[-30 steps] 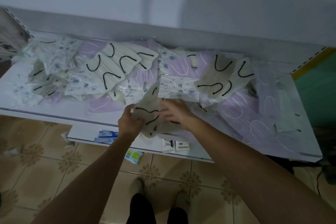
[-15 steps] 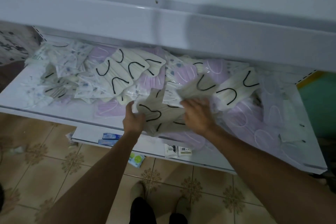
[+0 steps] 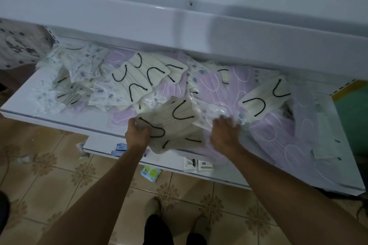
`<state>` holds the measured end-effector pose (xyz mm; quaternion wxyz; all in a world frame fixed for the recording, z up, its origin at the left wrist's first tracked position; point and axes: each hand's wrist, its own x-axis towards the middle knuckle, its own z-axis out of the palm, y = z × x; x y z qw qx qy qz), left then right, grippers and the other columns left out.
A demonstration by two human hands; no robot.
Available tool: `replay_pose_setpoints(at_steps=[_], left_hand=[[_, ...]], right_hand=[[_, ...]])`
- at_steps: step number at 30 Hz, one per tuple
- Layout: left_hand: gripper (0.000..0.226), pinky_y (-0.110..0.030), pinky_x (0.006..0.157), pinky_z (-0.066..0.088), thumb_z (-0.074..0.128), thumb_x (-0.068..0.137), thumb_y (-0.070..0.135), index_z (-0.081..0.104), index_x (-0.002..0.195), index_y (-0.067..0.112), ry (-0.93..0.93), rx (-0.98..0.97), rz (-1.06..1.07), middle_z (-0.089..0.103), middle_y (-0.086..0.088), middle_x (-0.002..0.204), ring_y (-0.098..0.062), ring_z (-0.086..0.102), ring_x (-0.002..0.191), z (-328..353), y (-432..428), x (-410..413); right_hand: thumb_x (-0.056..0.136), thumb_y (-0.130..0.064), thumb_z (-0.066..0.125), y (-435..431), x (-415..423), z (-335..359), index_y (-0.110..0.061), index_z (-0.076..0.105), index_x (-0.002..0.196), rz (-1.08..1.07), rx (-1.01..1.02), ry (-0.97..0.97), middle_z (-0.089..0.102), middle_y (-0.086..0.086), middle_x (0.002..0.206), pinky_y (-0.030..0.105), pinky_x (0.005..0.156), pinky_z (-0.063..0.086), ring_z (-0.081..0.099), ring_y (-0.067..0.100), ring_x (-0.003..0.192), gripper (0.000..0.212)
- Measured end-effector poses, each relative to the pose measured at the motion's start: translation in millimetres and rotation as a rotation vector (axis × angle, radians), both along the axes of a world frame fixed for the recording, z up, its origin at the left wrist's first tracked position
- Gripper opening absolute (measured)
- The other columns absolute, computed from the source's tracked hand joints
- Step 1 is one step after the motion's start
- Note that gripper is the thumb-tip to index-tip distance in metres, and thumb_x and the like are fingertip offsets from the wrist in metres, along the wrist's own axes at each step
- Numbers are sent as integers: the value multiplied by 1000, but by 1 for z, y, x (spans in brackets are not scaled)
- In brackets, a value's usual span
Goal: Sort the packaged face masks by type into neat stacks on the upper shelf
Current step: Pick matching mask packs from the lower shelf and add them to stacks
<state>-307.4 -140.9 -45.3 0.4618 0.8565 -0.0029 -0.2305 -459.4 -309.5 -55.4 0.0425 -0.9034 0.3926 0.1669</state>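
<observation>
A white shelf (image 3: 19, 103) is strewn with packaged face masks. Cream masks with black ear loops (image 3: 139, 79) lie at the back middle, blue-patterned white ones (image 3: 85, 65) at the left, and purple ones (image 3: 278, 133) spread across the right. My left hand (image 3: 137, 135) grips a stack of cream black-loop masks (image 3: 179, 125) at the shelf's front edge. Beside that stack, my right hand (image 3: 225, 135) is motion-blurred, its fingers lying on a clear patterned-mask packet (image 3: 215, 111). One more cream mask (image 3: 264, 99) rests on the purple ones.
The thick white front rim of the shelf above (image 3: 179, 32) overhangs the pile. A lower shelf (image 3: 99, 143) holds blue packets (image 3: 121, 148) and small white boxes (image 3: 199, 164). A green-and-blue packet (image 3: 150, 173) lies on the tiled floor by my feet.
My right hand has moved right, off the cream stack and onto the patterned packet. The left hand keeps its hold on the cream stack. The camera has tilted up slightly.
</observation>
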Motion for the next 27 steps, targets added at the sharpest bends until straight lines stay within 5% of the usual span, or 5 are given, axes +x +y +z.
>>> replay_pose_setpoints(at_steps=[5,14,17,21,27], left_hand=[[41,-39,90,43,55,86,4,45,125,3,-72,52,-67,55,-24,119,-37,52,109,19,14,15],[51,-43,76,44,46,86,-2,35,135,9,-470,117,-164,57,-29,107,-44,54,100,106,47,12],[51,-43,72,43,44,84,-3,36,132,12,-613,145,-103,57,-25,103,-42,55,97,140,68,14],[42,-38,65,36,44,82,-3,37,121,11,-766,239,-14,55,-19,99,-39,55,94,191,115,22],[28,-35,51,31,47,82,-4,41,108,3,-985,371,129,47,-11,76,-34,49,70,274,205,18]], right_hand=[[92,-33,47,-4,-15,16,-10,42,136,-99,-3,194,28,14,145,46,106,29,26,33,134,50],[83,-32,68,21,41,102,-7,38,137,-63,497,-538,47,8,130,32,95,42,45,26,123,67],[81,-31,71,39,66,134,-8,27,143,30,661,-429,45,7,136,28,91,43,47,24,121,80],[84,-43,65,83,100,182,-12,51,111,164,730,-222,50,2,104,31,83,45,48,20,102,43],[80,-50,67,161,140,236,-7,29,142,298,914,-376,43,8,135,38,86,46,46,24,120,84]])
